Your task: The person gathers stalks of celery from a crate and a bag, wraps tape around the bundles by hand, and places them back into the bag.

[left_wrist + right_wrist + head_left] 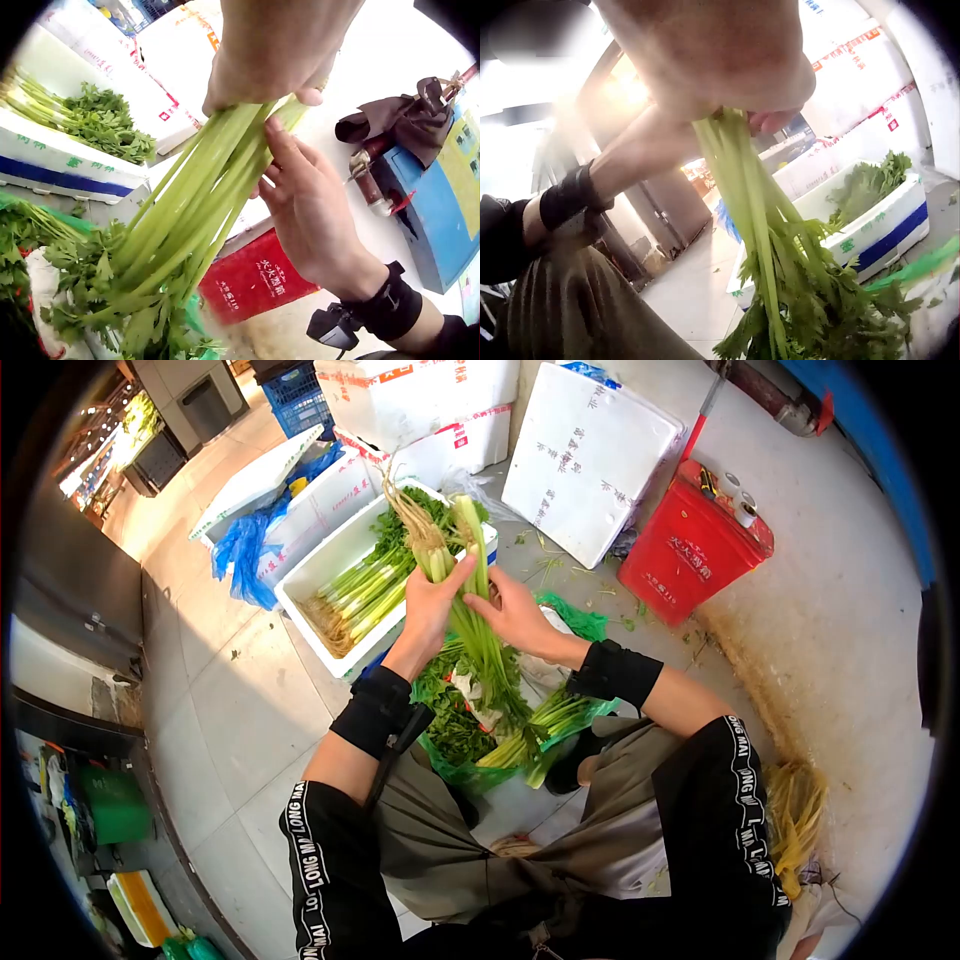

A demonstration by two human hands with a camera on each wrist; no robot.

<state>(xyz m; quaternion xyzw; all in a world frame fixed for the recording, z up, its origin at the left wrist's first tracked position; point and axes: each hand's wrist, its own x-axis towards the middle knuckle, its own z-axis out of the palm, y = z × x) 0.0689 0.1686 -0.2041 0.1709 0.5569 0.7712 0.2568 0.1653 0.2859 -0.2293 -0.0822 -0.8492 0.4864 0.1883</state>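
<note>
A bunch of celery (pixel 478 645) is held up between both hands, its pale roots pointing up and its leaves hanging down. The left hand (pixel 433 600) grips the stalks just under the roots. On the other side, the right hand (pixel 513 610) pinches stalks of the same bunch, thumb pressed against them in the left wrist view. Below the hands lies an open green plastic bag (pixel 470 775) with more leafy celery (pixel 455 720). A white foam box (pixel 318 628) just beyond holds celery laid in a row, roots toward the near left end.
White foam boxes (pixel 440 405) are stacked at the back, with a foam lid (pixel 590 455) leaning by the wall. A red bin (pixel 690 545) stands on the right. Blue plastic film (pixel 245 555) hangs from another box. A yellow net bag (pixel 797 815) lies near the right wall.
</note>
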